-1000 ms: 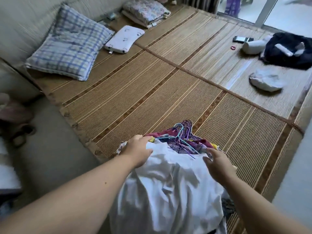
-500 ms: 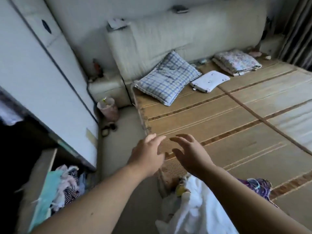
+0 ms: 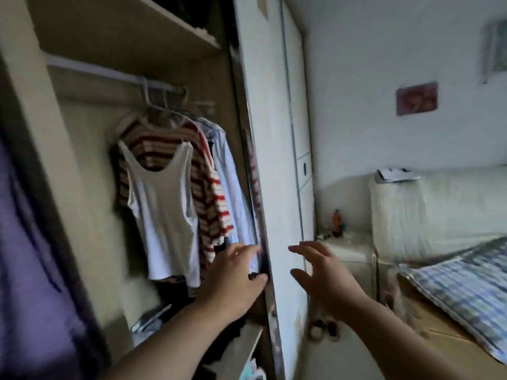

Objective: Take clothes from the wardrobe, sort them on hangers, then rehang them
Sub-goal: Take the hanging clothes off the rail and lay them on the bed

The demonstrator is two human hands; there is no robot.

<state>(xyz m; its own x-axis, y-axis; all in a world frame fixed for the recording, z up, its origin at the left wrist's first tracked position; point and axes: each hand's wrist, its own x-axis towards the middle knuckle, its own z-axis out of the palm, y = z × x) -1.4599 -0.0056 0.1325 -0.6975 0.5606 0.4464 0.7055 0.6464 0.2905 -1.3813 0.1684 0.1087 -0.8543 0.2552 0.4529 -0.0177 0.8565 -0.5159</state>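
The left hand (image 3: 236,272) reaches into the open wardrobe with its fingers spread apart and nothing in them. Its fingertips are near the hem of a pale blue shirt (image 3: 233,187) and the edge of the sliding door (image 3: 270,133); the blur makes it impossible to tell whether they touch either. The right hand (image 3: 323,272) hovers in front of the door's face, fingers loosely curved and apart, also holding nothing.

Just beyond the left hand hang the clothes to be taken: a white tank top (image 3: 164,215) in front, a red-and-cream striped shirt (image 3: 211,193) behind it, and the pale blue shirt closest to the door. All three sit on hangers (image 3: 162,105) bunched together on the rail (image 3: 109,74) under a shelf (image 3: 123,23). A purple garment (image 3: 27,242) fills the left edge of the view. To the right, well apart from the wardrobe, are a bedside cabinet (image 3: 354,256) and a checked pillow (image 3: 466,283).

The hands are low, at hem level, while the hooks are high on the rail. Pulling from the fabric would likely drag a garment off its hanger, and the tank top's narrow straps look likeliest to slip. The hooks are crowded, so lifting one may snag its neighbour. The blue shirt hangs beside the door edge and could catch there.
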